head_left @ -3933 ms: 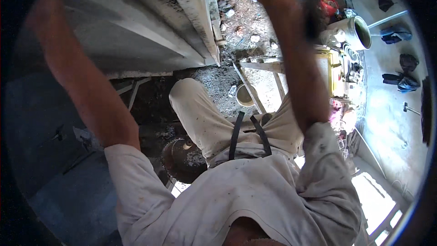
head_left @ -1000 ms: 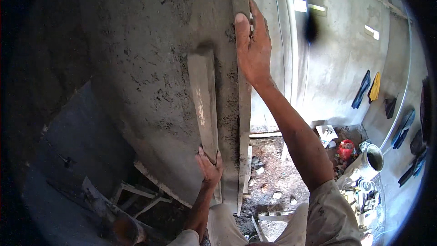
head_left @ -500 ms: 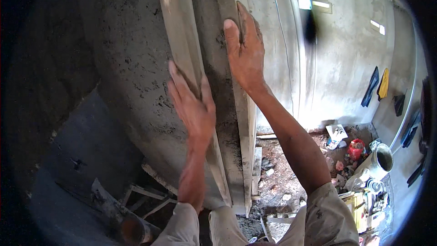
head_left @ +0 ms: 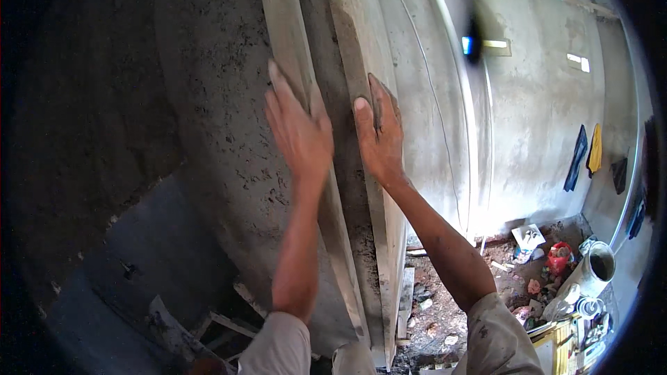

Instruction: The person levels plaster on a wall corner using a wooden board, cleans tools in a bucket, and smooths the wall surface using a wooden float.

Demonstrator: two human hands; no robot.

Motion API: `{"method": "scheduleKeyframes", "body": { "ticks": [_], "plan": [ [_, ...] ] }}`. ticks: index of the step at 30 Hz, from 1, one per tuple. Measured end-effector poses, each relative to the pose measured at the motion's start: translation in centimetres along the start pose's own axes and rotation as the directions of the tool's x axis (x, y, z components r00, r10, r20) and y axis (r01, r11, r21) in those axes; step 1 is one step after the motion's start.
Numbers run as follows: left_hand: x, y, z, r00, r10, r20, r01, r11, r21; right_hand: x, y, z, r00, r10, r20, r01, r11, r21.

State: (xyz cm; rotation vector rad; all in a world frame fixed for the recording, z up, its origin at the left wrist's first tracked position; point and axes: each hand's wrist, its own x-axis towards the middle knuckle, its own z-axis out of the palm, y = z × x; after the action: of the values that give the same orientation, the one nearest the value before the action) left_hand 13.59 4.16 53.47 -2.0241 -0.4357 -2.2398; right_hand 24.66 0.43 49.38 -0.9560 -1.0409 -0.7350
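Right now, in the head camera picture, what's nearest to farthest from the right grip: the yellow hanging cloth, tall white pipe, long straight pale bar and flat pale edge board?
1. Flat pale edge board: touching the right grip.
2. Long straight pale bar: just left.
3. Tall white pipe: right, at the back wall.
4. Yellow hanging cloth: farthest right.

The batten (head_left: 286, 21) stands along the wall (head_left: 215, 97) — board (head_left: 361, 35) to its right, bucket (head_left: 578, 279) farther right

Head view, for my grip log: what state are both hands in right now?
Left hand: holding the long narrow bar.
Right hand: holding the wooden edge board.
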Motion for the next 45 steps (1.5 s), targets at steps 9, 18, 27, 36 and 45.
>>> {"method": "scheduleKeyframes", "body": {
  "ticks": [9, 18, 27, 36, 45],
  "plan": [
    [-38.9, -10.1, -3.2, 0.96, -0.156, 0.23, 0.125, 0.981, 0.146, 0.0, 0.7, 1.0, 0.999, -0.028, -0.042, 0.03, 0.999, 0.034],
    [-44.5, -11.1, -3.8, 0.858, -0.315, 0.406, 0.256, 0.947, 0.194, 0.0, 2.3, 0.5, 0.996, -0.08, -0.039, 0.082, 0.994, 0.066],
    [-31.0, -7.3, -2.7, 0.966, -0.149, 0.211, 0.119, 0.982, 0.145, 0.0, 1.6, 0.3, 0.988, -0.13, -0.081, 0.135, 0.989, 0.059],
    [-12.9, -3.1, -1.4, 0.972, -0.154, 0.178, 0.132, 0.983, 0.13, 0.0, 1.4, 0.6, 0.995, -0.075, -0.067, 0.078, 0.996, 0.042],
    [6.2, -2.0, 1.6, 0.995, 0.098, -0.029, -0.094, 0.988, 0.12, 0.1, 0.5, 0.0, 0.995, -0.082, -0.062, 0.083, 0.996, 0.017]
  ]
}}
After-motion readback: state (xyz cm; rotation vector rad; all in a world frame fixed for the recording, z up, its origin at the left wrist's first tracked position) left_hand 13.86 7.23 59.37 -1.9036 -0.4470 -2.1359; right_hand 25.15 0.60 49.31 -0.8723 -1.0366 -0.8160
